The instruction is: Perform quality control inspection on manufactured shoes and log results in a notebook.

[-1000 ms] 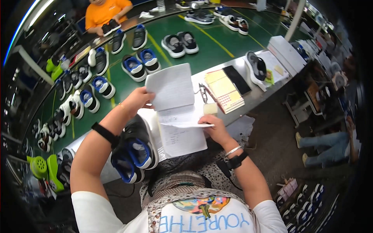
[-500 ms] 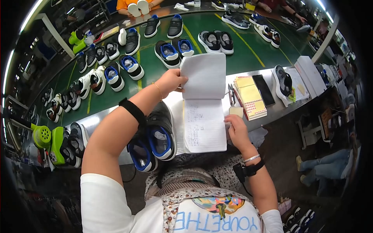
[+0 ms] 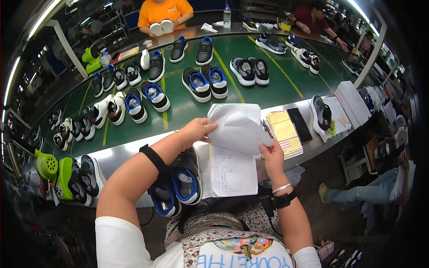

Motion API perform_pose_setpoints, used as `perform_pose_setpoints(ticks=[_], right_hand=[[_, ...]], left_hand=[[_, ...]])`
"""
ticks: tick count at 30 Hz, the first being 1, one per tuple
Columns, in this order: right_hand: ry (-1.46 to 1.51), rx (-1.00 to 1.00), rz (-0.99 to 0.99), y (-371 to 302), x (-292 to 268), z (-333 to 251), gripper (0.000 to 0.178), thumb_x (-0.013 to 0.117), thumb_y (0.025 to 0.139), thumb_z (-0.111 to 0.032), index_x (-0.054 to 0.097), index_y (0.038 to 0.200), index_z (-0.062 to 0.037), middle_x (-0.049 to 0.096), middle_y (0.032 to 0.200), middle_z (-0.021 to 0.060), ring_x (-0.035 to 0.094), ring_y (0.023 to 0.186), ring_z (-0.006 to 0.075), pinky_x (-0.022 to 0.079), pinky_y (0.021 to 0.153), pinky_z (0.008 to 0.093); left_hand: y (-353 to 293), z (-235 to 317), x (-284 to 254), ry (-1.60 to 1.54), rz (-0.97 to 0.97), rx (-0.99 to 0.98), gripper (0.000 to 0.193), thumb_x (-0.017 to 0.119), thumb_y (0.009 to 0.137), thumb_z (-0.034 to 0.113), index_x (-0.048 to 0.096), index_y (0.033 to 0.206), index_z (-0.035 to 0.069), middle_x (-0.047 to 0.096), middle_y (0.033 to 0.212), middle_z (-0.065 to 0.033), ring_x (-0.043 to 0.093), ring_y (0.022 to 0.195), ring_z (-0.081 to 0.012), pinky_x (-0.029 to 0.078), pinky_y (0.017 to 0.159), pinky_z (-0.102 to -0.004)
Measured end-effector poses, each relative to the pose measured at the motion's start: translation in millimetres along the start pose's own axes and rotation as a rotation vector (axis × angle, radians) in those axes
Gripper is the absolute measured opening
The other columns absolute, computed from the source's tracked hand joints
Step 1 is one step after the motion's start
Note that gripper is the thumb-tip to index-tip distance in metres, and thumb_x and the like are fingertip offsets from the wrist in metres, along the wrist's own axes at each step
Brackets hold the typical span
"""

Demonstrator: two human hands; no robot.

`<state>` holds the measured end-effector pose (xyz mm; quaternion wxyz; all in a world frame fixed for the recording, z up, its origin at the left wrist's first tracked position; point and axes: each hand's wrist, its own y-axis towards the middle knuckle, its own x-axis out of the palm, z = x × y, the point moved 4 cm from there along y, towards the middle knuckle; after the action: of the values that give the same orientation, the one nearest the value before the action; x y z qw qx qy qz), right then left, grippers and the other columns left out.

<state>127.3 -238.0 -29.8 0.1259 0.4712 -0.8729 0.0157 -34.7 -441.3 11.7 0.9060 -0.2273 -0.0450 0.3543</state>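
A lined notebook (image 3: 233, 176) lies open on the metal ledge in front of me, its lower page covered in handwriting. My left hand (image 3: 199, 131) grips the left edge of the raised upper pages. Between the thumb and fingers of my right hand (image 3: 272, 157), the corner of a notebook page (image 3: 241, 129) is pinched, and that page bends across the book. Left of the notebook, below my left forearm, stands a pair of black shoes (image 3: 187, 184) with blue linings. Part of that pair is hidden by my arm. Yellow paper slips (image 3: 282, 129) lie beyond my right hand.
Several pairs of shoes (image 3: 205, 84) stand on the green conveyor belt (image 3: 178, 116) ahead. A black phone (image 3: 298, 125), a single shoe (image 3: 321, 115) and a white box (image 3: 353, 103) sit at right. Green devices (image 3: 65, 178) are at left. A person in orange (image 3: 163, 13) holds white shoes opposite.
My right hand has moved from the notebook's right edge up to a page corner and pinches it. The raised pages have come down and now fold over the book.
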Motion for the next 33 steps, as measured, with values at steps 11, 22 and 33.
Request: perform_pose_setpoints(ticks=[11,22,33], right_hand=[[-0.539,-0.192,-0.192,-11,1,-7,0.016,0.057,0.078,0.001,0.058,0.094,-0.0002,0.058,0.092,0.0082,0.054,0.090,0.0146,0.045,0.075,0.0253],[-0.119,0.033,-0.061,17,36,-10,0.018,0.061,0.083,-0.006,0.056,0.099,0.0019,0.060,0.085,0.0027,0.054,0.076,0.0069,0.044,0.072,0.0203],[-0.243,0.025,-0.118,-6,21,-9,0.014,0.058,0.083,-0.001,0.057,0.096,0.0007,0.061,0.087,0.0042,0.057,0.083,0.0098,0.046,0.072,0.0242]], left_hand=[[-2,20,-21,-0.107,0.097,0.085,0.030,0.053,0.089,0.022,0.053,0.107,-0.002,0.059,0.099,-0.0094,0.059,0.088,-0.0185,0.052,0.077,-0.0301],[-16,16,-14,-0.069,0.142,0.096,0.030,0.063,0.084,0.026,0.058,0.104,0.004,0.060,0.100,-0.0059,0.058,0.090,-0.0154,0.051,0.075,-0.0294],[-15,12,-32,-0.099,0.246,0.156,0.029,0.056,0.089,0.028,0.056,0.101,0.002,0.060,0.094,-0.0048,0.057,0.084,-0.0131,0.052,0.069,-0.0249]])
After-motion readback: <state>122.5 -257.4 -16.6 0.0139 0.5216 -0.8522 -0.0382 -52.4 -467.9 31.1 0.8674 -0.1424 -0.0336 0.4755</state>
